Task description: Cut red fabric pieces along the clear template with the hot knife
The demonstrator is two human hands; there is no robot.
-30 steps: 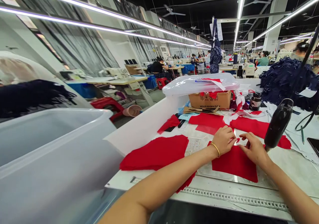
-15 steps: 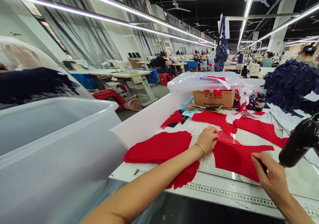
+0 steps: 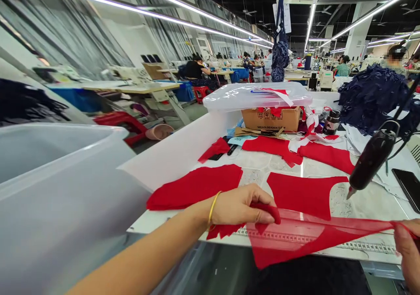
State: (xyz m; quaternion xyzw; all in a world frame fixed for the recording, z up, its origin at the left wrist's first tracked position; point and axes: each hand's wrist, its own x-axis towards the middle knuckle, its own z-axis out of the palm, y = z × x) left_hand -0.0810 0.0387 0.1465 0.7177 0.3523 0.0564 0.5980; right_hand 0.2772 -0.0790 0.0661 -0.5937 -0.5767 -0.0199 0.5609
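A sheer red fabric piece is stretched between my two hands over the table's front edge. My left hand, with a gold bangle at the wrist, grips a bunched end of it. At the right edge of the view my right hand, partly cut off, pinches the other end. Just behind, a flat red cut panel lies on the tabletop. To the left is a pile of red panels. Through the sheer cloth shows a measuring tape along the table edge.
A black handheld tool hangs at the right, near a phone. More red pieces, a cardboard box under a clear plastic lid and a navy strip heap stand behind. A large plastic bin is at left.
Both hands have come from the table's middle towards its front edge, drawing the sheer red piece out. The right hand has let go of the flat panel and moved right. The view has shifted slightly.
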